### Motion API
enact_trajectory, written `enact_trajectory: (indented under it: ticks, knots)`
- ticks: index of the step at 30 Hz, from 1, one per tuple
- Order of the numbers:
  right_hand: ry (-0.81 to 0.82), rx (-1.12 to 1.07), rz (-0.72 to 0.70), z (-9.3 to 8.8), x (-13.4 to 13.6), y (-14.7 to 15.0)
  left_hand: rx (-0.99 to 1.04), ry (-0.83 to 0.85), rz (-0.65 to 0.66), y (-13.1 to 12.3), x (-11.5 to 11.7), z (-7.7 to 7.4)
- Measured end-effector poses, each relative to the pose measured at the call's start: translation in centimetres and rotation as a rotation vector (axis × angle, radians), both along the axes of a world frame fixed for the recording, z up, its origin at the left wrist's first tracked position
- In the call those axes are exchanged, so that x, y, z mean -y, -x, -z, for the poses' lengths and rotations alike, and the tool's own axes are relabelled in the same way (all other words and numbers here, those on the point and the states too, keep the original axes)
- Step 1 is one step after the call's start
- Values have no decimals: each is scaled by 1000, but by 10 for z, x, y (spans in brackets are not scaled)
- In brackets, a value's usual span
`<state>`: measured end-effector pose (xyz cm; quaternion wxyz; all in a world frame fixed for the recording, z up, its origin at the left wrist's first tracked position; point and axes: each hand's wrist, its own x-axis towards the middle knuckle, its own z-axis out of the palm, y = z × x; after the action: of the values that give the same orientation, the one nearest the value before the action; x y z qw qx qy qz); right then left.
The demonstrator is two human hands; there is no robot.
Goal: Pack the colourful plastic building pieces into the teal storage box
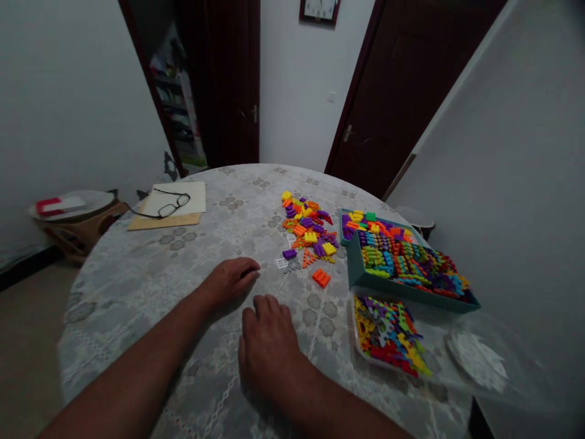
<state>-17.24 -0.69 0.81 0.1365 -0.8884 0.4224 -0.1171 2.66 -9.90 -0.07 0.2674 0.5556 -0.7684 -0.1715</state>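
My left hand [232, 281] rests on the patterned tablecloth with its fingers curled and the thumb tip close to the forefinger. A tiny pale spot shows at the fingertips; I cannot tell whether it is a nail or a held piece. Closer to me, my right hand [269, 335] lies knuckles up, its fingers bent under, so whatever is beneath them is hidden. Beyond both hands lie a purple piece [289, 253], a grey snowflake-like piece [293, 265] and an orange ridged block [321, 278]. Behind these spreads a pile of colourful plastic building pieces [307, 222].
At the right stand a teal box [356, 268] of sorted pieces, another teal tray [343, 227] and a clear plastic tub [353, 329] of mixed pieces. A clear bag [479, 360] lies beside them. Eyeglasses [167, 210] rest on papers [196, 194] at the far left.
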Motion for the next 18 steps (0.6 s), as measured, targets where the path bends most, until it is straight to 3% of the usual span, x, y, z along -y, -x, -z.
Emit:
enact_trajectory:
  ticks: [9, 18]
  knots:
    - [108, 256, -13, 38, -2, -6, 29, 40, -22, 6, -9, 6]
    - [133, 349, -38, 33, 15, 0, 18, 42, -33, 12, -9, 13]
